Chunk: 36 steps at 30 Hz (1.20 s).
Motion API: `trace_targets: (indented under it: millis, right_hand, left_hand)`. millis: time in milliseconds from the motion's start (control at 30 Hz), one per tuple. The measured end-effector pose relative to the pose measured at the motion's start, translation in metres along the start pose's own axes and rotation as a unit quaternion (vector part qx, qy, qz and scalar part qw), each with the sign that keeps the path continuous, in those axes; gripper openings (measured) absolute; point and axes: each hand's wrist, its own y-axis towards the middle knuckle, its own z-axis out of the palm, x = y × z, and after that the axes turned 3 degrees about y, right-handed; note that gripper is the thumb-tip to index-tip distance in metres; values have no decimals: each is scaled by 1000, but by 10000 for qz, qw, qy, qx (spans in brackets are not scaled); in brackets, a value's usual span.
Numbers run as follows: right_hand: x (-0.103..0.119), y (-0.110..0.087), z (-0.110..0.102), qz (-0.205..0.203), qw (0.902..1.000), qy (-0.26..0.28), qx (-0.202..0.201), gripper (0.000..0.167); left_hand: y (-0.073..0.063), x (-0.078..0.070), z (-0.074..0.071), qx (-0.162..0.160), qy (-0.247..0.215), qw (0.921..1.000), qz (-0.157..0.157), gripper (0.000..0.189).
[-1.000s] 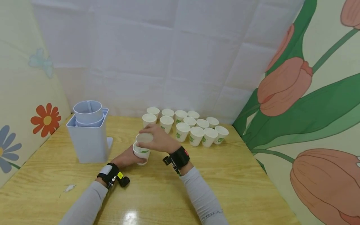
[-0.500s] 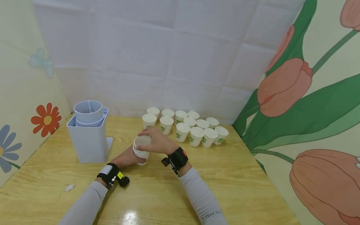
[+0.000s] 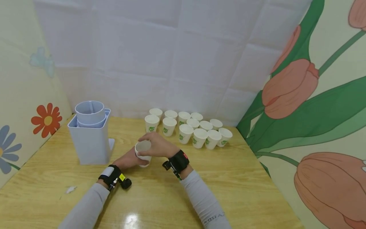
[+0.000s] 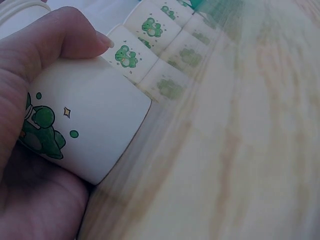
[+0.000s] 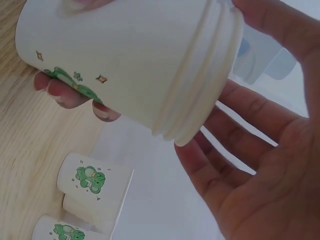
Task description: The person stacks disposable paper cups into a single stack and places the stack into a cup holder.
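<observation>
A stack of paper cups [image 5: 135, 55], at least three rims nested together, stands roughly upright between the two hands, mouths up and bases toward the table [image 3: 160, 197], long axis near vertical. The left hand [image 3: 132, 159] wraps the body low down, thumb across the front. The right hand [image 3: 160, 144] grips the top, thumb and fingers at the rims. Beyond them, more cups [image 3: 186, 133] stand in a cluster; a pale blue bin [image 3: 92, 144] sits to the left.
</observation>
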Motion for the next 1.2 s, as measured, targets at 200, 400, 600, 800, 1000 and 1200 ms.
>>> trace_targets:
  millis: [200,400,600,800,1000,1200]
  right_hand:
    - [1,0,1,205,9994,-238,149,51]
    - [2,2,4,226,9991,-298,174,51]
    - [-2,2,4,260,9995,-127,145,52]
    - [-8,3,2,231,9992,287,129,53]
    - [-15,8,1,277,9963,808,-21,41]
    - [-31,24,-4,347,9929,1012,-513,34]
  left_hand:
    - [2,1,0,-39,-95,9998,-177,86]
    - [2,4,1,-7,-170,9995,-283,88]
    - [2,2,1,-4,-130,9995,-273,90]
    - [3,2,0,-4,10,9998,-190,86]
    - [2,1,-1,29,-54,10000,-52,83]
    - [0,1,2,-46,-266,9995,-137,82]
